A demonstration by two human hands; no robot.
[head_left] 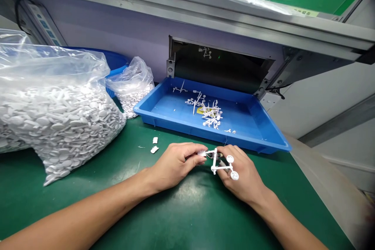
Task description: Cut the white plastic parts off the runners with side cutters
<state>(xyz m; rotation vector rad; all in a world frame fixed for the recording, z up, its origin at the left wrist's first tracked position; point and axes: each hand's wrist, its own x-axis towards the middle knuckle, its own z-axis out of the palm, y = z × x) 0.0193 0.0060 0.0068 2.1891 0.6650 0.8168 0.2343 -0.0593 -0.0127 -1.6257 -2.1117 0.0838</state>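
A dark green, smooth-topped table (181,215) bears a shallow blue plastic tray (187,128) and, to its left, a bulging clear plastic bag (73,121) full of small white parts. Low over the table, in front of the tray, the left hand (177,162) pinches between thumb and forefinger; the right hand (241,172) is curled shut around a small dark tool (209,155), mostly hidden. Between them is a white, branching plastic frame (214,160), probably very light, stiff and slightly slick, with thin joints that could snap; its thicker straight bar looks the safest hold. It is matt white and angular, two round, rimmed discs ending one branch in front of the right hand. The left fingertips grip a small flat white tab (202,153) at its other end; whether they are still joined is unclear.
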